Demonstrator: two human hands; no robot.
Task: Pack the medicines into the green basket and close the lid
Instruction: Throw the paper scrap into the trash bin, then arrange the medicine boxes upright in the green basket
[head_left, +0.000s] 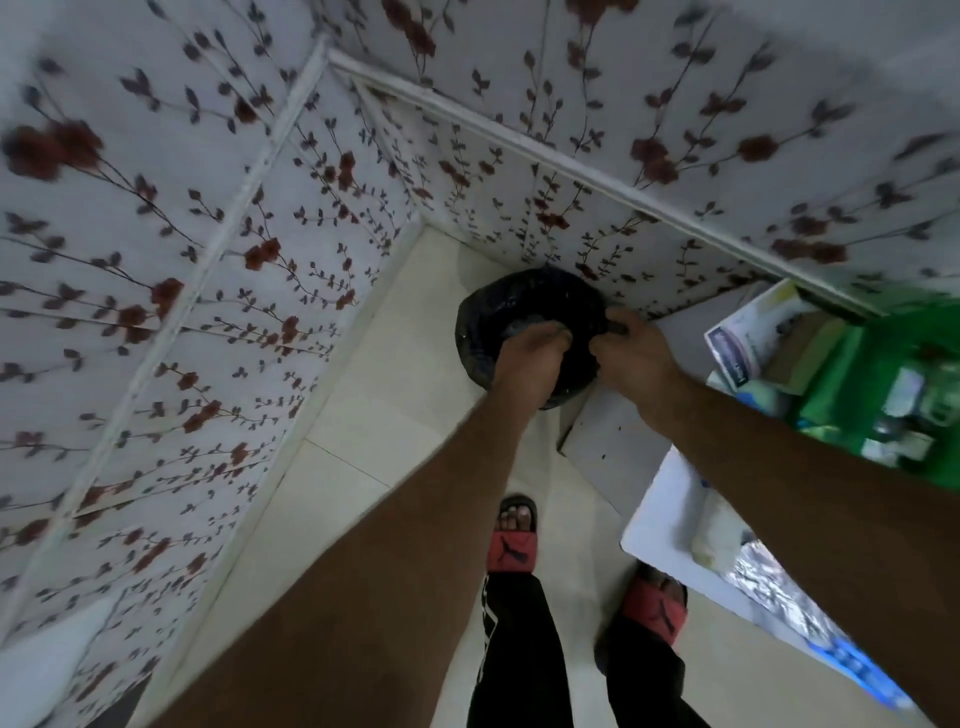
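Down in the corner of the floor, where the flowered walls meet, a black-lined bin (519, 322) takes both hands: the left hand (535, 348) dips inside with fingers curled, on what I cannot tell, while the right hand (631, 358) pinches the liner's rim. The green basket (883, 384) sits well apart on the worktop (660, 514) at right, lid open, medicines inside. This looks like clearing rubbish; next, I judge, comes turning back to the basket.
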